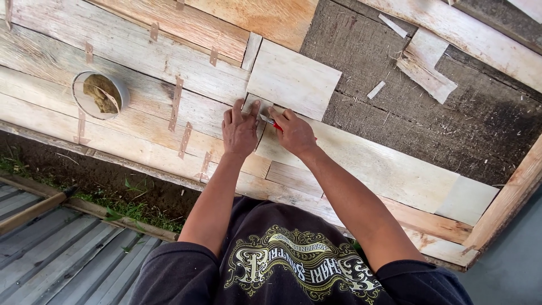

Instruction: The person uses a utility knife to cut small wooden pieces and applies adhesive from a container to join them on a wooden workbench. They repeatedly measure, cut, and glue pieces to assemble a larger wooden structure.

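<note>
On pale veneer sheets, left hand presses flat; right hand pinches red-handled knife.

We have a single view, from a camera worn on the head, looking steeply down over the chest and both forearms. It sits close above the work board, which runs slantwise across the frame, with corrugated sheeting at lower left. No second view shares the scene.
</note>
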